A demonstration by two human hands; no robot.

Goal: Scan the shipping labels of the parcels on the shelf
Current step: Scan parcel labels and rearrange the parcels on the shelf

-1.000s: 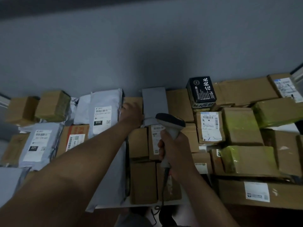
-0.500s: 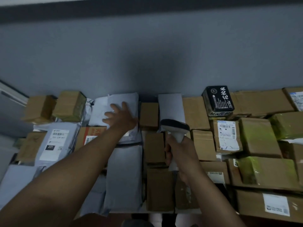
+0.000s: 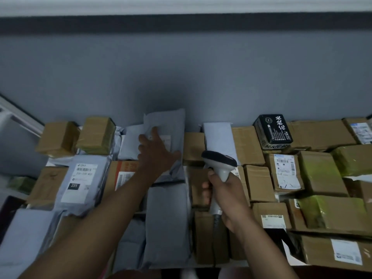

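Grey plastic mailers and brown cardboard boxes lie packed edge to edge on the shelf, against a grey wall. The left hand reaches to the back row with fingers spread and nearly straight, pressing flat on a grey mailer that leans against the wall; part of a white label shows just beside the fingers, mostly covered by them. The right hand is wrapped tightly round the handle of a white barcode scanner, whose dark head points toward the back of the shelf, near the mailer but not clearly aimed at it. This looks like the step of readying 1 parcel for a read: steadying or turning it so its label faces up. Next, the fingers would need to slide clear of the label and the scanner head swing left onto the barcode. Other labels face up nearby, such as on the mailer marked 231 at left and a box at right.
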